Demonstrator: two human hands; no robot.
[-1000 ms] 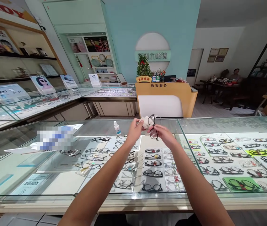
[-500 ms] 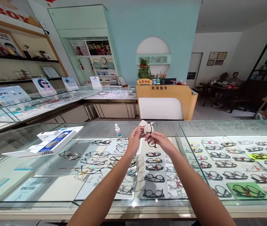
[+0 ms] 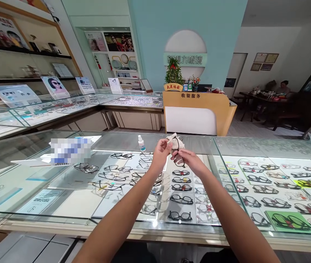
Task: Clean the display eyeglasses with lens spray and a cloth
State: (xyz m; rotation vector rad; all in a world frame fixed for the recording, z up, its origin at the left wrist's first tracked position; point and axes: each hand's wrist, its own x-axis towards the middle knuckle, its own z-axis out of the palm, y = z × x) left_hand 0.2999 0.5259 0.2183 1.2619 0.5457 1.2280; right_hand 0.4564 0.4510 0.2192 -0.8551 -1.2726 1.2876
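Note:
Above the glass display counter (image 3: 133, 227), a pair of dark-rimmed glasses (image 3: 179, 160) is held between my two hands, one lens above the other. My left hand (image 3: 161, 151) pinches a pale cloth (image 3: 175, 144) against the upper lens. The fingers of my right hand (image 3: 189, 159) close on the frame near its middle, below the cloth. A small white bottle with a blue label (image 3: 141, 144) stands on the counter, left of my hands. Rows of glasses (image 3: 181, 199) lie under the glass below my forearms.
An opened box, partly blurred (image 3: 69, 150), sits on the counter at the left. Beyond stand a wooden cash desk (image 3: 222, 113) with a plant (image 3: 173, 73) and more display cases (image 3: 89, 104). A person (image 3: 283, 89) sits at a dark table, back right.
The view has shifted, so the far shop appears higher and slightly to the right. The cloth now covers more of the upper lens. Both hands keep their hold.

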